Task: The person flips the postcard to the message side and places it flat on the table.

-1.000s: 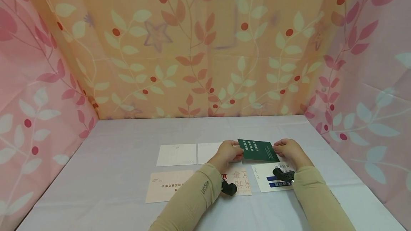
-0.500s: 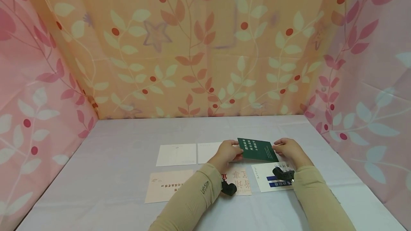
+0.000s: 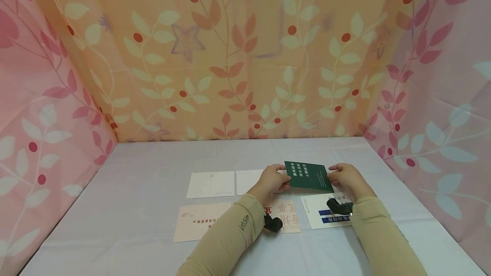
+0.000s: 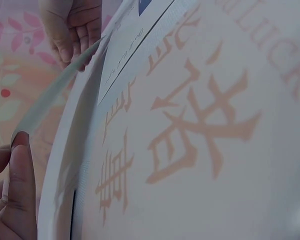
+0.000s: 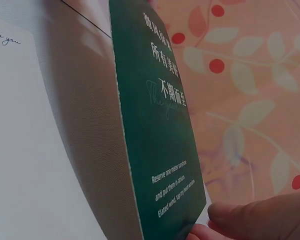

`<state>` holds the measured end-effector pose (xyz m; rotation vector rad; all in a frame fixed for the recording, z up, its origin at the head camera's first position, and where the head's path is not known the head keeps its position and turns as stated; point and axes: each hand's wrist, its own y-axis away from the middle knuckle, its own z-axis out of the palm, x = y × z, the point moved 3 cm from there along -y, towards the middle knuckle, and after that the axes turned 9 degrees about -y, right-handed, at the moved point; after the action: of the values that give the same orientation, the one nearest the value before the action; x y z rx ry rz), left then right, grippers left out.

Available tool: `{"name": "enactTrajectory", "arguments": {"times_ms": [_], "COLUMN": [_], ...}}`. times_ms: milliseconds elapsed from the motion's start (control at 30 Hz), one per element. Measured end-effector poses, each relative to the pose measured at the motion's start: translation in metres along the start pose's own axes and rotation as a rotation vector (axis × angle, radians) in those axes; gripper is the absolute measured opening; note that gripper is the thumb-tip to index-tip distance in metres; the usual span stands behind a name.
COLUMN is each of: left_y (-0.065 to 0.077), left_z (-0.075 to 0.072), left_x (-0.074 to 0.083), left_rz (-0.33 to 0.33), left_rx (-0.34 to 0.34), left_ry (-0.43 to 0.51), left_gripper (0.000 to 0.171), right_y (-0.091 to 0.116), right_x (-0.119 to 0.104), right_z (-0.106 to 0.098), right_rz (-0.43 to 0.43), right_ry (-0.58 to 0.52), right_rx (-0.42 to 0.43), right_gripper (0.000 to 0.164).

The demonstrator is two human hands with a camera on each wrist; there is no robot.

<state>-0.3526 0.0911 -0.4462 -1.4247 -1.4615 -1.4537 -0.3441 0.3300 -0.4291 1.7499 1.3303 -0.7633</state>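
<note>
A green card with white lettering is held raised and tilted above the table by both hands. My left hand pinches its left edge between thumb and fingers, and my right hand pinches the right edge. In the right wrist view the printed green face of the card shows, with the right thumb at its corner. The left wrist view catches the card's pale underside, nearly edge-on and slightly bowed. Under the hands lie a card with large orange characters and a white card with blue bars.
Farther back, two white cards lie side by side, the right one partly behind the left hand. A cream card is partly covered by the left sleeve. Floral curtains enclose the white table at the back and sides.
The green card has risen slightly and tilted so that its face shows more. Both hands moved up a little with it; the cards on the table stayed put.
</note>
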Motion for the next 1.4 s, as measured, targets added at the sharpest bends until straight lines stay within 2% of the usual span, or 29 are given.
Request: {"name": "enactTrajectory", "arguments": {"times_ms": [300, 433, 633, 900, 1100, 1400], "left_y": [0.0, 0.0, -0.001, -0.001, -0.002, 0.0], "left_z": [-0.002, -0.003, -0.004, -0.006, -0.008, -0.011], "left_x": [0.002, 0.002, 0.003, 0.006, 0.005, 0.007], "left_rz": [0.008, 0.015, 0.041, 0.07, 0.07, 0.073], "left_rx": [-0.009, -0.005, 0.006, 0.018, 0.012, 0.011], "left_ry": [0.012, -0.003, -0.053, -0.12, -0.15, -0.151], "left_gripper": [0.039, 0.038, 0.026, 0.015, 0.004, 0.005], "right_y": [-0.004, -0.002, -0.002, -0.001, 0.001, 0.004], "right_x": [-0.003, -0.005, -0.007, -0.009, -0.012, -0.018], "right_z": [-0.003, -0.004, -0.005, -0.005, -0.004, -0.007], "right_rz": [-0.09, -0.104, -0.137, -0.1, -0.116, -0.157], "right_ry": [0.038, 0.045, 0.017, -0.015, -0.042, -0.087], "right_rx": [0.032, 0.038, 0.058, 0.069, 0.07, 0.079], "right_gripper": [0.033, 0.032, 0.028, 0.026, 0.021, 0.02]}}
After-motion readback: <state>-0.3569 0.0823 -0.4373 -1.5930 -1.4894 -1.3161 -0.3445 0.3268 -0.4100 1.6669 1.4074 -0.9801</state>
